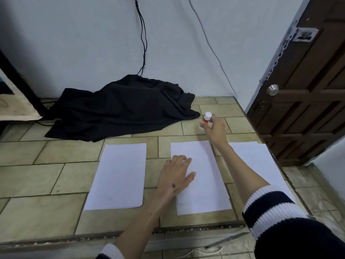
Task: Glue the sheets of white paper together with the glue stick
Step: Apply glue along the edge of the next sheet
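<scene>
while the left hand (177, 174) lies flat on the middle sheet (203, 184), the right hand (214, 128) pinches the glue stick (207, 117) right of centre, beside a black cloth (121, 109) on the tiled floor (46, 174).

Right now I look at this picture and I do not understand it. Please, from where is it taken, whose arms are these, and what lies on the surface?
There is no machine here. The one picture comes from a wide-angle camera worn on a person's head, looking forward and down, so the arms you see are that person's own. The surface is a tiled top against a wall. On it lie three lots of white paper: the left sheet, the middle sheet and the right sheet. The left hand rests flat on the middle sheet. The right hand reaches beyond the papers and grips a red glue stick with a white cap. A black cloth lies bunched at the back.
</scene>
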